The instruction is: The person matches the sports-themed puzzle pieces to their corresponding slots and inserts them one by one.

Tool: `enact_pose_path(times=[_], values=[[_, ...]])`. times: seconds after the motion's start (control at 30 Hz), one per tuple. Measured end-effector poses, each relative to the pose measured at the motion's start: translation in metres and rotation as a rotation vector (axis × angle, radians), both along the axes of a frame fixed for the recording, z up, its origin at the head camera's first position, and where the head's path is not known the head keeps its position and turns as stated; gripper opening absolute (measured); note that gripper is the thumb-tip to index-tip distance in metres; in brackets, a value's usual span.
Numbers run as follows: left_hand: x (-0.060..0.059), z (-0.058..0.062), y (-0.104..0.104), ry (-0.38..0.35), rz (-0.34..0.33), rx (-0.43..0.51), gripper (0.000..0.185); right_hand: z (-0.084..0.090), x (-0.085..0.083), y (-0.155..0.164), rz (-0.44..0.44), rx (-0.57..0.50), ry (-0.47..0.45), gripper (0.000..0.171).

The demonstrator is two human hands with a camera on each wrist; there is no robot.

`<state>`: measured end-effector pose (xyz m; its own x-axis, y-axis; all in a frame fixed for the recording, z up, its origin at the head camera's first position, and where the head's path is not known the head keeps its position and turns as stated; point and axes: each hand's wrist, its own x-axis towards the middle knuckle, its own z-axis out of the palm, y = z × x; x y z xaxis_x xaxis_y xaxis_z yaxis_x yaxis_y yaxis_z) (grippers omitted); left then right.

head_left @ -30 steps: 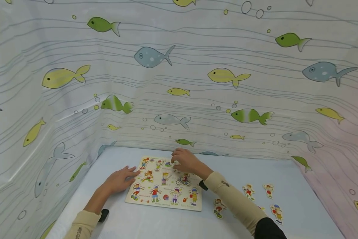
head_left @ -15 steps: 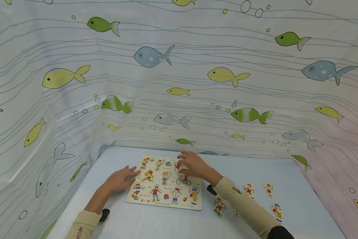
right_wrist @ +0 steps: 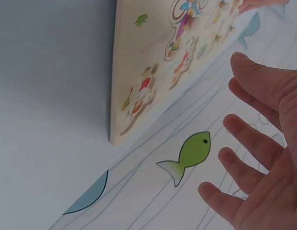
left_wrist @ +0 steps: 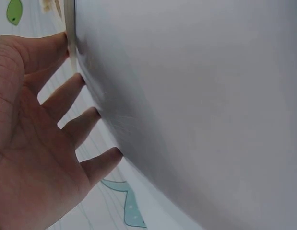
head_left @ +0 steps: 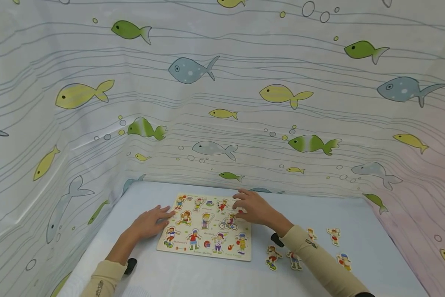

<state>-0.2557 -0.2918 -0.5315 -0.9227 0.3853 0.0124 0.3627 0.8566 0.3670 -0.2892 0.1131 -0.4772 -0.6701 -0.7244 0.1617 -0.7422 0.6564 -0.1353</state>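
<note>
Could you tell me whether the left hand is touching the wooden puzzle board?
Touching: in the left wrist view the left hand's fingertips press the wooden puzzle board's edge.

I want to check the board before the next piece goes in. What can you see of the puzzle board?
The puzzle board is a pale, wooden-looking rectangle lying flat on the light table. Small cartoon child figures in sports poses sit in rows on it, with tiny printed labels too small to read. The left hand rests flat at its left edge, fingertips touching it. The right hand hovers open over its far right corner.
</note>
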Motion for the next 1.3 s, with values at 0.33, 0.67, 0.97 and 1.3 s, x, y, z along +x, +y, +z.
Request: enact_pose_path(times=[0.33,0.67,0.97,1.3], values=[[-0.001,0.000,0.001,0.010,-0.014,0.030,0.038,0.004,0.004,0.031,0.006,-0.041,0.031,0.022],[-0.002,-0.002,0.002,0.011,-0.012,0.016,0.038,0.008,0.010,0.057,-0.067,-0.068,0.009,0.023],[-0.002,-0.002,0.001,0.002,-0.013,0.018,0.038,0.008,0.016,0.083,-0.130,-0.064,-0.014,0.020],[-0.002,-0.003,0.000,0.013,-0.011,0.015,0.038,0.003,0.026,0.117,-0.209,-0.120,-0.088,0.022]])
